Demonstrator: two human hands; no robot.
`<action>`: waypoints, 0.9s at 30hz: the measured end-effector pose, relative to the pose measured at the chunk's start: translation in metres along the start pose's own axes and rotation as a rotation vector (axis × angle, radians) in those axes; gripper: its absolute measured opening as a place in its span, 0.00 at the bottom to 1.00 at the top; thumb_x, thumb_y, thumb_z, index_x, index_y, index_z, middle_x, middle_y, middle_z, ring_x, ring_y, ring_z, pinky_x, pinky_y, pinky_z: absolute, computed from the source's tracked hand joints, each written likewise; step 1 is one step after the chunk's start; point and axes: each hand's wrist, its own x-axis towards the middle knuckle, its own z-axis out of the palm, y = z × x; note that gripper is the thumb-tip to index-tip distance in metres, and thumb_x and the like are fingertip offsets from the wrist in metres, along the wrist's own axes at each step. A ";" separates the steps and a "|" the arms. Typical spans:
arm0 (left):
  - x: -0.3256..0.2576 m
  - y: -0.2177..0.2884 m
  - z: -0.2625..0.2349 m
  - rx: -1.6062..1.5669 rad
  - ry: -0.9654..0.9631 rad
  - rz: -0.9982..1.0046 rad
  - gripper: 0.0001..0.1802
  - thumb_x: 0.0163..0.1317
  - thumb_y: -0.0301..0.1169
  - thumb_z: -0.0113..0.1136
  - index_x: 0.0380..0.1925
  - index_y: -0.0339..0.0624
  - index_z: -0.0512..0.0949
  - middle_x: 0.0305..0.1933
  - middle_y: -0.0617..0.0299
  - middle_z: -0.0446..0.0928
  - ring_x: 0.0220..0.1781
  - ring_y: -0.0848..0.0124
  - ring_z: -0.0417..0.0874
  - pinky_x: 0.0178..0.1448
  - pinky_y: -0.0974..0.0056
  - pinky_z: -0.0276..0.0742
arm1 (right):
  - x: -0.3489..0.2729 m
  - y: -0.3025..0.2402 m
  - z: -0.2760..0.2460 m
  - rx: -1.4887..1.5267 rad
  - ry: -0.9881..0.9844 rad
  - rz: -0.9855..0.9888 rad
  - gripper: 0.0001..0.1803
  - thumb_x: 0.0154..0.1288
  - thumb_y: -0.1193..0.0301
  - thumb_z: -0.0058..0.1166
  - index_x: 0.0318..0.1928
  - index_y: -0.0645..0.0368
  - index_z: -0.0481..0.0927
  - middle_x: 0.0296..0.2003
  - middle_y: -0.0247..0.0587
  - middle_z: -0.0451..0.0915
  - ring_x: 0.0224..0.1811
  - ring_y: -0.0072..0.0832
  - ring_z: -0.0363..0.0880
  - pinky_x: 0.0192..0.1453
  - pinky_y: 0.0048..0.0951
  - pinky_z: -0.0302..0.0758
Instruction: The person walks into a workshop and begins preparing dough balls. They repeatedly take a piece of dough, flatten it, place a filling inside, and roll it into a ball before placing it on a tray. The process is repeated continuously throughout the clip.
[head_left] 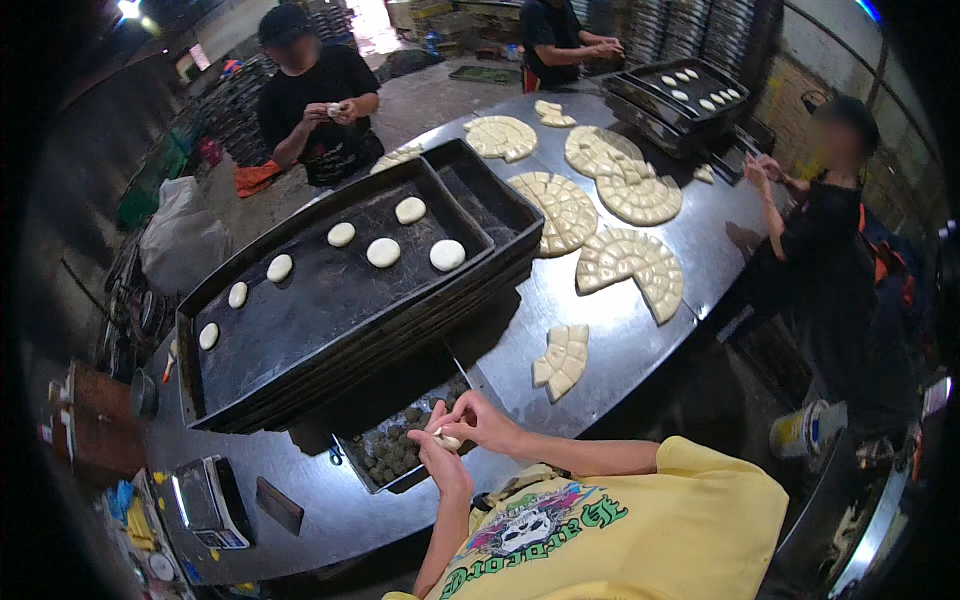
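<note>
So, going left to right: up and left of the grip there's a big dark tray (pixel 320 312) at the top of a stack, with seven pale dough rounds (pixel 383 252) spread across it. Closer in, just left of the grip, a shallow pan (pixel 353 461) holds a load of dark lumps (pixel 388 465), and its right end runs under the hands. The left hand (pixel 441 464) is the nearer one to those lumps, palm up and half curled like a cup. Sitting in it is a small dough piece (pixel 449 441), right between the two hands. Can't really call its long axis, too much finger in the way. The right hand (pixel 482 420) comes in from the other side, fingers bunched in a pinch at the dough, hardly any gap. Further right, well apart from the grip, lies a scored dough chunk (pixel 562 361).
</note>
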 end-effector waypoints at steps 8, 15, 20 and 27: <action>-0.018 -0.006 0.037 0.408 -0.152 0.266 0.29 0.72 0.37 0.49 0.66 0.31 0.60 0.64 0.51 0.67 0.64 0.65 0.69 0.69 0.61 0.63 | 0.025 -0.024 -0.051 0.010 -0.083 0.113 0.14 0.69 0.62 0.59 0.38 0.62 0.81 0.34 0.33 0.74 0.37 0.19 0.72 0.42 0.24 0.72; -0.008 -0.031 0.060 0.193 0.033 0.119 0.16 0.71 0.37 0.43 0.42 0.36 0.75 0.38 0.59 0.75 0.41 0.73 0.77 0.45 0.67 0.75 | -0.022 -0.028 -0.088 -0.121 -0.133 -0.253 0.11 0.69 0.71 0.54 0.50 0.61 0.78 0.39 0.41 0.72 0.45 0.35 0.74 0.50 0.33 0.71; -0.007 -0.020 0.100 0.615 -0.196 -0.289 0.30 0.73 0.51 0.41 0.29 0.35 0.80 0.22 0.61 0.77 0.19 0.65 0.77 0.28 0.58 0.73 | -0.016 -0.008 -0.141 -0.309 -0.241 -0.125 0.07 0.71 0.71 0.53 0.44 0.60 0.76 0.36 0.38 0.72 0.40 0.32 0.74 0.46 0.31 0.72; 0.012 -0.033 0.129 1.114 -0.665 0.424 0.22 0.74 0.44 0.43 0.46 0.41 0.82 0.48 0.54 0.83 0.54 0.58 0.80 0.65 0.49 0.63 | -0.019 0.004 -0.188 0.399 -0.257 0.595 0.20 0.71 0.59 0.55 0.56 0.56 0.70 0.44 0.32 0.73 0.47 0.20 0.71 0.51 0.26 0.69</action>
